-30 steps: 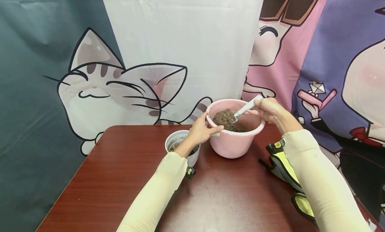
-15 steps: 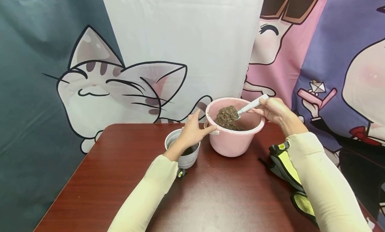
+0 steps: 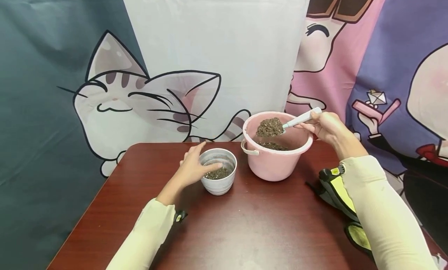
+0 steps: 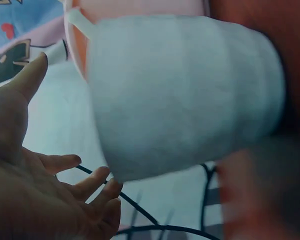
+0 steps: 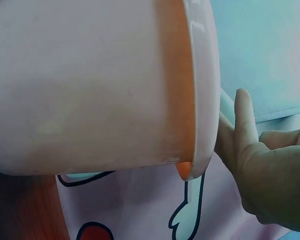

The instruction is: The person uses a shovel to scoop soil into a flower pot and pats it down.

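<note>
My right hand (image 3: 327, 126) grips the white handle of a small trowel (image 3: 302, 117), whose blade carries a heap of dark soil (image 3: 270, 127) over the pink bucket (image 3: 274, 165). More soil lies inside the bucket. In the right wrist view the hand (image 5: 270, 165) is beside the bucket's rim (image 5: 205, 90). My left hand (image 3: 191, 167) is at the left side of the grey-white pot (image 3: 219, 186), fingers spread, thumb over its rim. Some soil (image 3: 217, 173) is in the pot. The left wrist view shows the open hand (image 4: 50, 185) beside the pot (image 4: 185, 95).
Green and grey gloves (image 3: 337, 196) lie on the right of the brown table (image 3: 245, 231), partly under the right forearm. The bucket's white side handle (image 3: 250, 148) faces the pot. A cartoon-printed cloth (image 3: 224, 48) hangs behind the table.
My left hand has let go of the bucket's rim and moved left to the pot. My right hand has raised the soil-laden trowel slightly, up and to the right.
</note>
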Motion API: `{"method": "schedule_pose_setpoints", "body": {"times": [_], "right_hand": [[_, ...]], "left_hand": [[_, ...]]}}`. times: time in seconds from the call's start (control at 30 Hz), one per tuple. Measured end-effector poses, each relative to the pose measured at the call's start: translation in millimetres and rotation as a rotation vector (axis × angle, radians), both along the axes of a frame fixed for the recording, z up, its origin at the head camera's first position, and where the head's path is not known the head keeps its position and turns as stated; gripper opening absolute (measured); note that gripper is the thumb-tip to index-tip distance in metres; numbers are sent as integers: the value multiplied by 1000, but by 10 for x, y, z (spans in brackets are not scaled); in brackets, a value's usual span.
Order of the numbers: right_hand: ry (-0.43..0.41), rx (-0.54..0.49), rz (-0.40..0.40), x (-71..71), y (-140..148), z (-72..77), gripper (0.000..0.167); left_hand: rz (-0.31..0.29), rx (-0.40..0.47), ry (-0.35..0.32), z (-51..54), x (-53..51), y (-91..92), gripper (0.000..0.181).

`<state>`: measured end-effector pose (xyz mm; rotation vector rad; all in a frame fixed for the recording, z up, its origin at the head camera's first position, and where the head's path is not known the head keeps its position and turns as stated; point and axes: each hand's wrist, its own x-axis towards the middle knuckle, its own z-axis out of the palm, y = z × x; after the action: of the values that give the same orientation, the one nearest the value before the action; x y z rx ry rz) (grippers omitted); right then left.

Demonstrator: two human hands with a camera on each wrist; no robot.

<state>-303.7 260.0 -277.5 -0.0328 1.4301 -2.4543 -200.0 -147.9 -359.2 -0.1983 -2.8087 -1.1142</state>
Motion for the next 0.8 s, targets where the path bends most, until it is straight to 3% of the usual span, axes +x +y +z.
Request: {"method": "schedule_pose_setpoints", "body": {"times": [0.2,0.43,0.8], "right_hand": [[13,13,-8,28,-32,1,29],[-13,-38,-15,69,-55,36,25],[6,16,-32,116,-62,78,22]], "left_hand": [[-11,13,-21,-225,50,-170,104],[-101,57,-17,-401,47,-286,110],[-108,58,-17,-407,35,-255,111]]}}
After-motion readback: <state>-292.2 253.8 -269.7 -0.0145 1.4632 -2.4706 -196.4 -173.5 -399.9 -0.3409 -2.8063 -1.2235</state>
